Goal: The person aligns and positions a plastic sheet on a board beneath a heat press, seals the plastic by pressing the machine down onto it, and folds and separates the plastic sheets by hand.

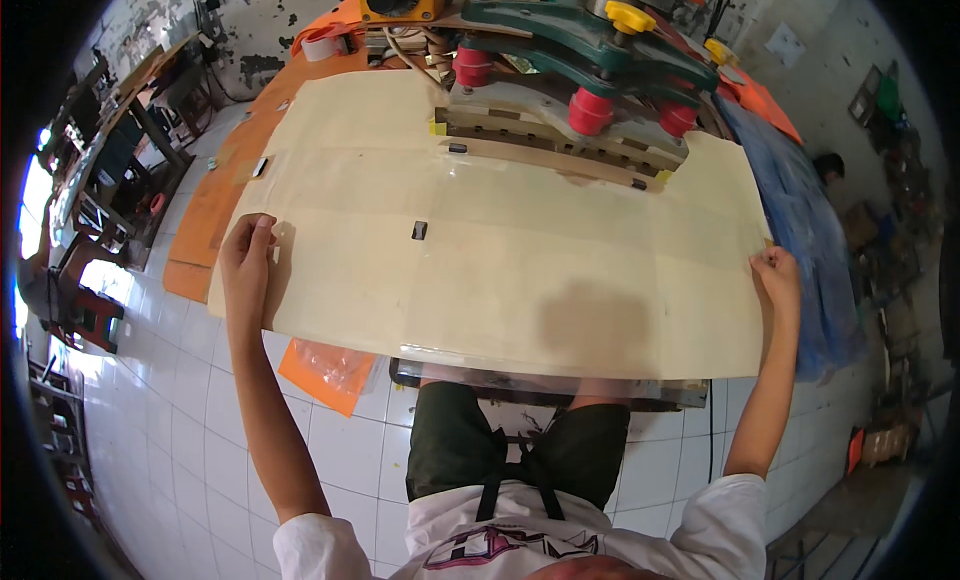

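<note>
A wide cream sheet point(520, 240) with taped seams lies in front of me, its near edge reaching over my lap. My left hand point(248, 250) is closed at the sheet's left edge, thumb uppermost; whatever its curled fingers hold is hidden. At the opposite edge my right hand point(778, 273) pinches the sheet between thumb and fingers. Across the far side stands a green press frame point(590, 50) with red round supports point(591, 111). Below it, a tan strip-like plate point(550, 160) rests close over the sheet. Small dark pieces, one black tab point(420, 230) among them, sit on the sheet.
An orange board point(200, 240) shows under the left side, with a tape roll point(322, 45) farther back. Blue plastic point(815, 240) hangs at the right. An orange packet point(325, 373) lies below the near edge. A yellow control box point(402, 0) stands at the back.
</note>
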Demonstrator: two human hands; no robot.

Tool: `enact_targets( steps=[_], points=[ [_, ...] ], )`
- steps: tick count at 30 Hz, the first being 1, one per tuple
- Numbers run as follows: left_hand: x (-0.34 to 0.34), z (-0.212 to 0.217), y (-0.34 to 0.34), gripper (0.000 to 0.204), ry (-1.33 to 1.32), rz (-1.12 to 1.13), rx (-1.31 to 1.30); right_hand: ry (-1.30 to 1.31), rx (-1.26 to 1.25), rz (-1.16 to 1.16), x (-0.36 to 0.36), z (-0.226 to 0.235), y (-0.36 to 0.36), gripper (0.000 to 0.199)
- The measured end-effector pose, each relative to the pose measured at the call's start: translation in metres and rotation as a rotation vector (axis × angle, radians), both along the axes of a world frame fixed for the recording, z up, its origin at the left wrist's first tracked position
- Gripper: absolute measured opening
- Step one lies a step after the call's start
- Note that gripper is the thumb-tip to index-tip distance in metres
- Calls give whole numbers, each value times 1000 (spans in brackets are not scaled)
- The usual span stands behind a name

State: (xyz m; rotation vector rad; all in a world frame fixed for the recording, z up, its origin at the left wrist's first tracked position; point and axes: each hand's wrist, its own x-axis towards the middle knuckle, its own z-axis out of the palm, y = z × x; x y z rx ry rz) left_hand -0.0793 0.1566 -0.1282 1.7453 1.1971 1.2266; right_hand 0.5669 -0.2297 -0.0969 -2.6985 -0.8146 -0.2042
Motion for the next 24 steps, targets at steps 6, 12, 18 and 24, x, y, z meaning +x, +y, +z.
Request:
enact_targets(
  steps=[6,12,18,24],
  points=[
    [-11,5,-3,28,59,47,-15,-107,436,635,-148,50,19,11],
    [-5,4,-2,27,21,20,-11,-779,765,1071,-229,74,-20,2],
    [-9,-1,1,27,14,19,-20,-920,1173,811,-196,90,-64,13],
    [-3,0,2,27,29,4,-22,-591,1064,-15,-157,82,-23,20]
  ],
)
